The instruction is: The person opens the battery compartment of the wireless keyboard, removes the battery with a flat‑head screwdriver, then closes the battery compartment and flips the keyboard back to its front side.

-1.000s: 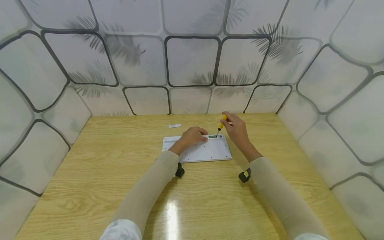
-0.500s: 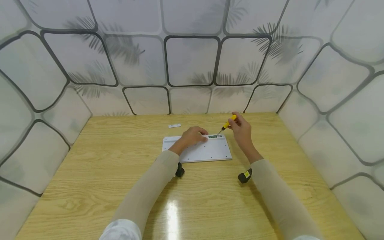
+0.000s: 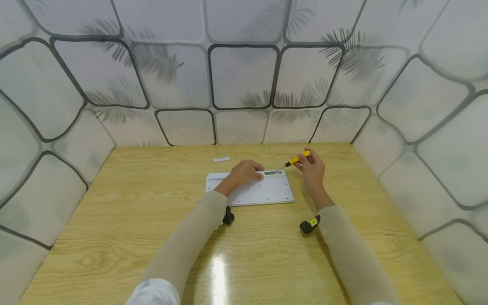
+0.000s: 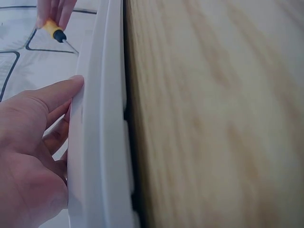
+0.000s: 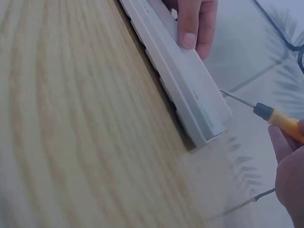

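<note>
A white keyboard [image 3: 263,191] lies face down on the table, small dark screw spots dotting its back. At its far right edge, a narrow open compartment shows a green battery [image 3: 270,173]. My left hand [image 3: 244,172] grips the far edge, with the thumb on the back and the fingers over the edge, as the right wrist view also shows at the thumb [image 5: 188,28]. In my right hand [image 3: 314,170] is a yellow-handled screwdriver [image 3: 296,159] with a black collar, pinched by the fingers. It slants down to the left, its metal tip at the compartment.
A small white strip-shaped cover [image 3: 221,159] lies on the wooden table [image 3: 133,220] behind the keyboard. Patterned fabric walls [image 3: 244,76] rise at the back and sides. A black camera [image 3: 309,225] hangs at the right wrist, another [image 3: 228,216] at the left.
My right hand has moved right and slightly down, tilting the screwdriver from steep to a lower slant while its tip stays at the compartment. My left hand and the keyboard have stayed put.
</note>
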### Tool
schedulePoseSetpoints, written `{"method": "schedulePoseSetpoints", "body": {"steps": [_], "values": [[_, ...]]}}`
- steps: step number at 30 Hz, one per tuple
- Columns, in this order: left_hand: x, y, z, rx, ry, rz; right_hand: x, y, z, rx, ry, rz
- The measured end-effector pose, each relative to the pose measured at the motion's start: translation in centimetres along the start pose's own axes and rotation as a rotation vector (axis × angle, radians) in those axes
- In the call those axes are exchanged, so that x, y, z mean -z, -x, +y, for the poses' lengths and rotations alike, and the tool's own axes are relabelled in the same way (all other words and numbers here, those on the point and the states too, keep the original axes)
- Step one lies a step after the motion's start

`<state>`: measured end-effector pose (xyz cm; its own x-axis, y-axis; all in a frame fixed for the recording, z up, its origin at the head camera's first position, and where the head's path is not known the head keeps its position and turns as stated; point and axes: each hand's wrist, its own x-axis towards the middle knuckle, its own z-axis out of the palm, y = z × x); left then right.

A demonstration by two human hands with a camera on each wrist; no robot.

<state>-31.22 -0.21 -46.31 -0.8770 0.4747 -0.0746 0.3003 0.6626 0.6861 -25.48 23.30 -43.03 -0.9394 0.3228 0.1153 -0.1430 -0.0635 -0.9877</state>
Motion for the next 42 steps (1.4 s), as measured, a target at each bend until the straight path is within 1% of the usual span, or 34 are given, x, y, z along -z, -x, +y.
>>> {"method": "schedulePoseSetpoints", "body": {"steps": [3,6,11,16,26,34,42], "values": [[0.0,-0.1,-0.1,0.002,-0.005,-0.001,0.3,-0.2,0.7,-0.049,-0.093,0.038],[0.0,-0.1,-0.1,0.002,-0.007,0.0,0.6,-0.5,1.8,-0.105,-0.159,0.082],[0.0,-0.1,-0.2,-0.005,-0.008,0.001,1.0,-1.0,3.5,-0.196,-0.219,0.136],[0.0,-0.1,-0.2,-0.008,0.005,-0.004,1.3,-1.2,4.1,-0.276,-0.275,0.186],[0.1,0.1,-0.1,-0.008,0.003,-0.001,1.2,-1.6,4.8,-0.304,-0.337,0.226],[0.1,0.1,-0.1,0.008,0.002,0.001,1.2,-1.4,4.7,-0.31,-0.379,0.242],[0.0,0.1,-0.2,-0.001,0.009,0.002,1.1,-1.1,4.5,-0.301,-0.346,0.244]]}}
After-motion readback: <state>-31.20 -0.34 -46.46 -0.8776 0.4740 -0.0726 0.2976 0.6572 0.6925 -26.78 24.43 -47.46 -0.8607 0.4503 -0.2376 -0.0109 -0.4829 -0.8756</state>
